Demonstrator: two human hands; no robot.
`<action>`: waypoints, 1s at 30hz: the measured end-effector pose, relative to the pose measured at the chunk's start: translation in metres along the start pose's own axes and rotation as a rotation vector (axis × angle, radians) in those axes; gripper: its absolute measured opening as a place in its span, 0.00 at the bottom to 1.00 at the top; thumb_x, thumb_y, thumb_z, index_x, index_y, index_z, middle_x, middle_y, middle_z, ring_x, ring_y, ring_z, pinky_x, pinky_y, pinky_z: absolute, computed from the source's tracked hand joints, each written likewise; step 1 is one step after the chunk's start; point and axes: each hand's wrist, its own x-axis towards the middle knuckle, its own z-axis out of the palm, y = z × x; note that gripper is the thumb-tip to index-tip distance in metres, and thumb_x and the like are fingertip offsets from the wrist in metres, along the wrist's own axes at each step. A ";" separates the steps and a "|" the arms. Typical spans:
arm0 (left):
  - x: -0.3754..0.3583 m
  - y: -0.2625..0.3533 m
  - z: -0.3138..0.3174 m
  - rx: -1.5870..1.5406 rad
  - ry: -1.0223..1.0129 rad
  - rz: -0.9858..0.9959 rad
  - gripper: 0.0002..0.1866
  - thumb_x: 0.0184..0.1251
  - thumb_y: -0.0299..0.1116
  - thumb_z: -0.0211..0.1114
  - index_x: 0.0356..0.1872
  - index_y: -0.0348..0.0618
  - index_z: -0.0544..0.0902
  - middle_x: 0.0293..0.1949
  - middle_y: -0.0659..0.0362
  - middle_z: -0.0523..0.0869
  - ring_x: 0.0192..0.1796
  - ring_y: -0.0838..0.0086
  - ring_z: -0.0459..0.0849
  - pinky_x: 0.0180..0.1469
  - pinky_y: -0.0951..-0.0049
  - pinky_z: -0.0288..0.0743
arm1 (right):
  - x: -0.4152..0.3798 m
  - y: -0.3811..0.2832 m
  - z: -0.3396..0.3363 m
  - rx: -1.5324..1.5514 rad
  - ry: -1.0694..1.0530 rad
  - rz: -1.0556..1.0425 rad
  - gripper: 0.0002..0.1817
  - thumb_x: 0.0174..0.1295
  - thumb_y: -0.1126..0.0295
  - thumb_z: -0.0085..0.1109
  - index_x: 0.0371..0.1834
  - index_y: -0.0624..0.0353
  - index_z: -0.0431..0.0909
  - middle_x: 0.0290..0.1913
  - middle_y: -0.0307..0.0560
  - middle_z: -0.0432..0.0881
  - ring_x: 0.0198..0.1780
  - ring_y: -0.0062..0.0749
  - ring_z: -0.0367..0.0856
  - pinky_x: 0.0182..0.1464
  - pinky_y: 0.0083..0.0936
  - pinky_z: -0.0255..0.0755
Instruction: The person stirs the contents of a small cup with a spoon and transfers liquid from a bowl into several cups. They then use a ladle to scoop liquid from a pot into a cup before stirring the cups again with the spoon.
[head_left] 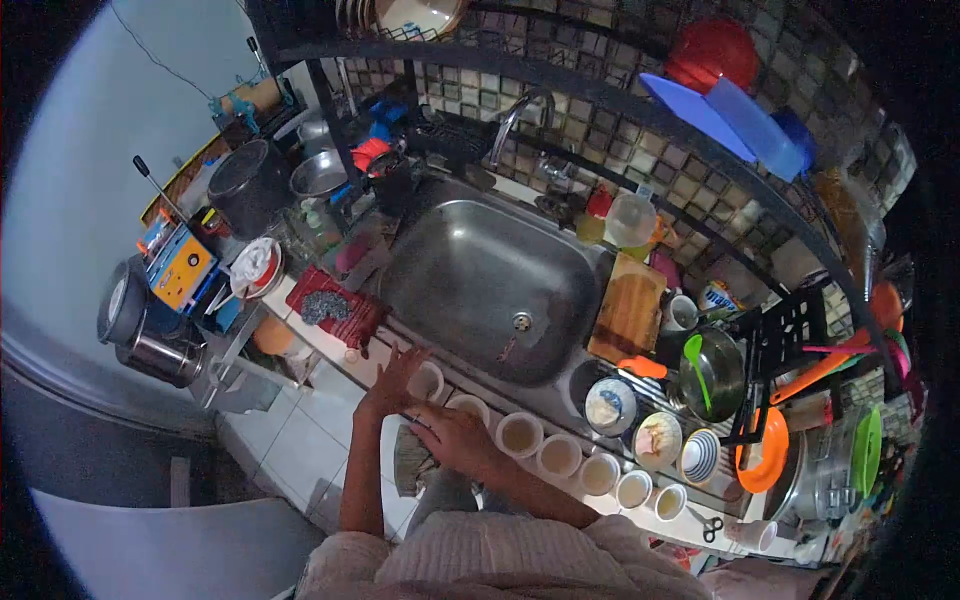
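Left hand (392, 385): fingers spread, at sink's (480, 290) near edge, beside 1 white cup (427, 381). Right hand (455, 436): fingers extended to left wrist; grip, cannot tell. 6 further cups (519, 435) line counter, running rightward below sink. Red cloth (345, 320): left of sink.

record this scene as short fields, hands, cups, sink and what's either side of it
left hand: fingers spread, beside leftmost cup
right hand: close to the left hand; grip unclear
row of cups: seven along the front of the counter, several with visible liquid
extra cup: beyond the scissors
sink: metal, tap behind it
sink left: red cloth under grey scrubber
sink right: wooden board, pot with green utensil
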 end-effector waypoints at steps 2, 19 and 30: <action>0.002 -0.003 -0.001 0.016 -0.028 0.001 0.59 0.32 0.57 0.73 0.69 0.71 0.46 0.71 0.58 0.49 0.72 0.47 0.37 0.61 0.27 0.39 | 0.002 0.000 0.003 0.036 0.031 0.010 0.17 0.63 0.62 0.51 0.52 0.56 0.71 0.44 0.50 0.81 0.42 0.44 0.81 0.43 0.37 0.73; 0.003 -0.002 0.005 -0.203 0.116 0.114 0.54 0.36 0.40 0.76 0.68 0.60 0.52 0.68 0.57 0.57 0.72 0.52 0.46 0.67 0.37 0.36 | 0.012 -0.007 -0.009 -0.216 -0.129 0.183 0.18 0.62 0.52 0.49 0.42 0.56 0.72 0.31 0.48 0.82 0.35 0.44 0.82 0.36 0.41 0.73; -0.001 -0.002 0.008 -0.318 0.115 0.081 0.55 0.36 0.44 0.76 0.68 0.57 0.52 0.68 0.56 0.57 0.71 0.46 0.46 0.66 0.36 0.40 | 0.011 0.002 -0.006 -0.338 -0.005 0.177 0.14 0.62 0.56 0.49 0.39 0.56 0.72 0.31 0.49 0.81 0.33 0.45 0.82 0.32 0.40 0.75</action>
